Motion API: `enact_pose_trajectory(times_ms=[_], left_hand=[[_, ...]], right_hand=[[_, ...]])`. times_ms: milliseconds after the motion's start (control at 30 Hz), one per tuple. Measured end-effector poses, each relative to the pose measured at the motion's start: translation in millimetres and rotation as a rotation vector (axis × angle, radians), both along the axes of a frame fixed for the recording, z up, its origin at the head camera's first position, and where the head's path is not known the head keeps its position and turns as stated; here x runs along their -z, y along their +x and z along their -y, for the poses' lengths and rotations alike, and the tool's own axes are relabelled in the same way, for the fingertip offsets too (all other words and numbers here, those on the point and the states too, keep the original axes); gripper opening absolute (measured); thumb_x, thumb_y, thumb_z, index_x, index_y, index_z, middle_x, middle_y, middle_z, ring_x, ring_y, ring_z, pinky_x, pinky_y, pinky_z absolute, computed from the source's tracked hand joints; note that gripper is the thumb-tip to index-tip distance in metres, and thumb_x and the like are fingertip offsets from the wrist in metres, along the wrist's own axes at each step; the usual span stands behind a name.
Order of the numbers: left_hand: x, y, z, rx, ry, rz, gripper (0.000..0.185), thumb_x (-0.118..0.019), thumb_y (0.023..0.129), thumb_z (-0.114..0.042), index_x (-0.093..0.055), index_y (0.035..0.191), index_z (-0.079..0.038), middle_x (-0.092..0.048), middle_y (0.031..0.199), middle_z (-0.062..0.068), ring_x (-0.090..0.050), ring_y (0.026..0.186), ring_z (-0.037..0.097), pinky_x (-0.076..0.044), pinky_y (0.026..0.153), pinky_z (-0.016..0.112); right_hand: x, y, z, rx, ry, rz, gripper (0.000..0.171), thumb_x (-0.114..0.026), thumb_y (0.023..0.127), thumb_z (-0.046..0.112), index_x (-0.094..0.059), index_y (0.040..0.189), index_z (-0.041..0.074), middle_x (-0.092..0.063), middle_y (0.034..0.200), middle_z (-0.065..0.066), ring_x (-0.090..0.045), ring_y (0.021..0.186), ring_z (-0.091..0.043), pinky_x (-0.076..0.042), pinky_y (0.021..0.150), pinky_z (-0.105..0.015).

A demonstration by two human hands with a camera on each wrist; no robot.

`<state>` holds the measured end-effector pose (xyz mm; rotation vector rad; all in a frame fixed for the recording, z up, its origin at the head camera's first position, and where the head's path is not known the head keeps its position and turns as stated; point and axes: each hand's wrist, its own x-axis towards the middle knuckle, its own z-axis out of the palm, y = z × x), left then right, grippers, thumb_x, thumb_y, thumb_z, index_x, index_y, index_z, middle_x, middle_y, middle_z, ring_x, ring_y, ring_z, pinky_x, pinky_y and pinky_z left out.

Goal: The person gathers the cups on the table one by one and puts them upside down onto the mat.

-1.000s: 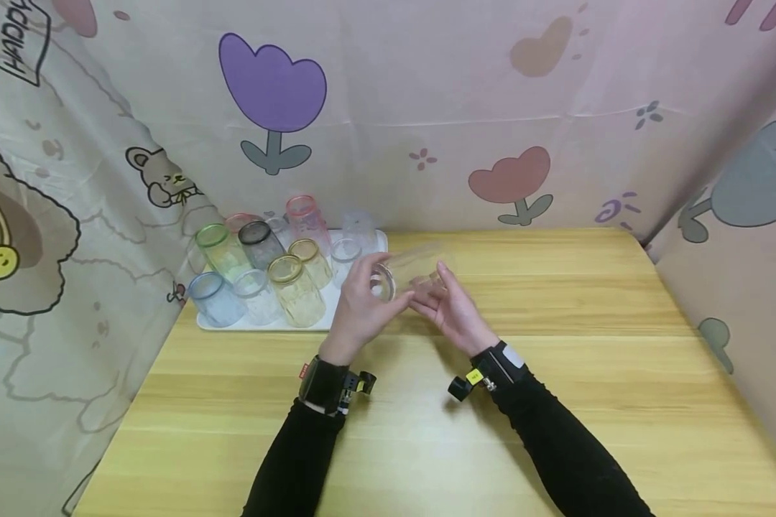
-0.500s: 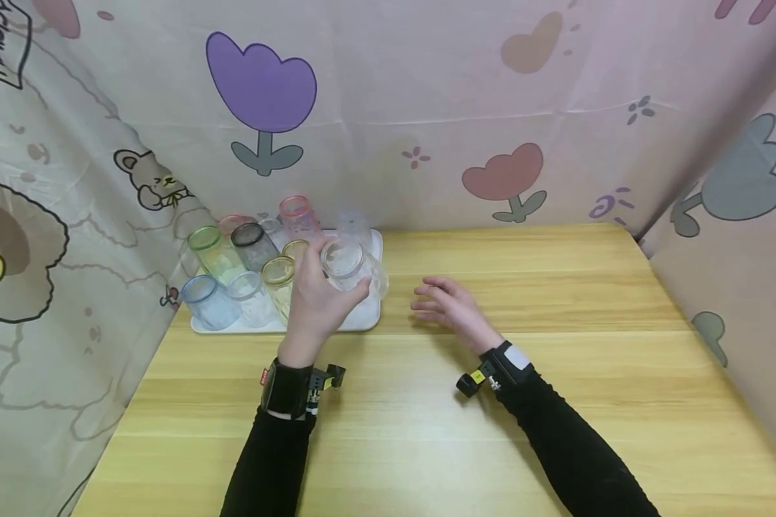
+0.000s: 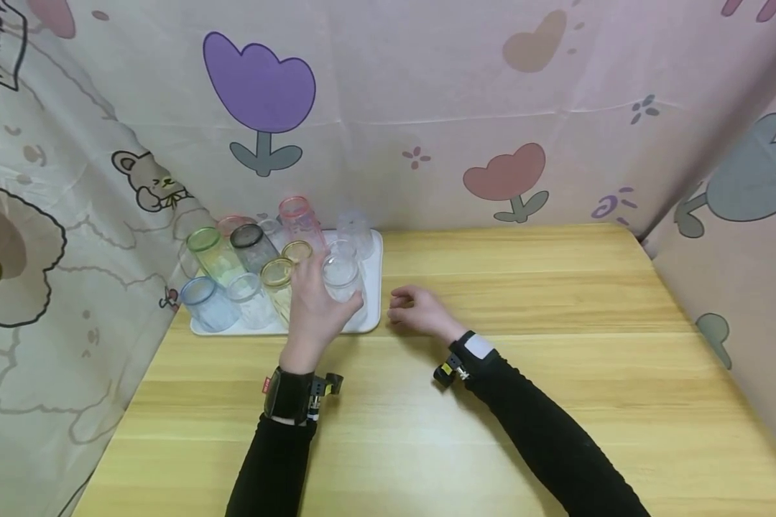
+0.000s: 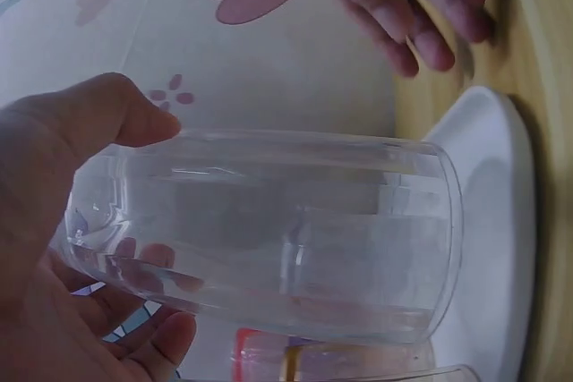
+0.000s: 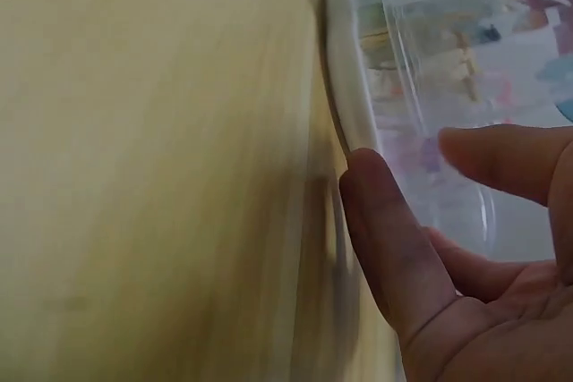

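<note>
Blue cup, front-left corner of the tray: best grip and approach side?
Grip the blue cup round its side wall, just below the rim, coming from the front-left. It stands upright at the white tray corner, so those sides look open; a clear cup crowds its right and a green cup stands behind. A straight wall suits a thumb-and-fingers wrap.

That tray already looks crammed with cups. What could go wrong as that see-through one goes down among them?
The left hand grips the clear plastic cup just above the white tray, right beside the yellow-tinted cup; a nudge might topple neighbours. The free spot lies near the tray's right edge, so the cup could land on the rim and tip. The right hand rests close by and might get bumped.
</note>
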<state>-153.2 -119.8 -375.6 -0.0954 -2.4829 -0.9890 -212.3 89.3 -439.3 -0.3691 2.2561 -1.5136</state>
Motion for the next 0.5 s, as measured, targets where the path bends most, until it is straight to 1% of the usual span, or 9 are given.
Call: enact_pose_trajectory(times_ms=[67,133,300,500], left_hand=[[3.8,0.0,-0.1,0.000,-0.006,0.025,0.087,-0.086,0.075,-0.021,-0.046,0.148,0.003,-0.054,0.139,0.023,-0.046,0.130,0.042,-0.041,0.109,0.055],[6.6,-0.1,-0.5,-0.001,-0.014,0.040,0.088,-0.085,0.076,-0.021,-0.044,0.149,0.004,-0.052,0.143,0.024,-0.045,0.132,0.042,-0.040,0.112,0.055],[10.6,-1.6,-0.4,-0.006,-0.027,0.059,0.089,-0.084,0.077,-0.020,-0.041,0.151,0.005,-0.051,0.144,0.025,-0.045,0.133,0.042,-0.041,0.112,0.053],[14.1,-2.8,-0.6,-0.025,-0.028,0.118,0.089,-0.083,0.078,-0.021,-0.040,0.152,0.003,-0.051,0.144,0.025,-0.047,0.130,0.043,-0.045,0.107,0.055]], right_hand=[[1.4,-1.0,6.4,-0.011,0.056,-0.041,0.053,-0.072,0.093,0.008,-0.055,0.141,-0.008,-0.069,0.122,-0.018,-0.069,0.108,-0.029,-0.056,0.098,-0.038],[2.3,-1.6,12.2,-0.023,0.078,-0.062,0.052,-0.073,0.091,0.005,-0.058,0.138,-0.009,-0.070,0.119,-0.018,-0.069,0.106,-0.028,-0.057,0.096,-0.036],[1.4,-1.8,22.9,-0.012,0.081,-0.064,0.049,-0.074,0.088,0.003,-0.061,0.133,-0.011,-0.071,0.117,-0.019,-0.073,0.092,-0.026,-0.062,0.081,-0.031],[2.4,-2.4,28.3,0.017,0.087,-0.069,0.048,-0.075,0.086,0.001,-0.062,0.132,-0.009,-0.071,0.115,-0.017,-0.072,0.083,-0.020,-0.061,0.076,-0.028]])
